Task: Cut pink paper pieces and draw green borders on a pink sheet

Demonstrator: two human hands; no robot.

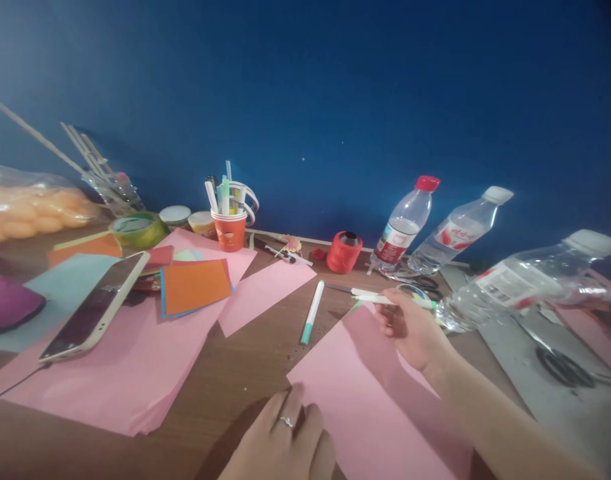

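Note:
A sheet of pink paper [345, 380] lies slanted on the brown table in front of me. My right hand [405, 323] is closed on a slim white marker [373, 300] with a green end, held over the far corner of the sheet. A small green mark shows at that corner. A second slim white pen-like thing with a dark thin end lies just behind the held marker. My left hand [290, 433], with a ring on one finger, rests on the sheet's near left edge, fingers bent downward and slightly apart. A white marker with a teal cap [313, 313] lies left of the sheet.
At left are a phone [95, 307], pink sheets [110, 380] and orange paper [196, 287]. A red cup of pens [230, 230], green tape [138, 230] and a red spool [344, 252] stand behind. Several plastic bottles [400, 227] and scissors [560, 363] are at right.

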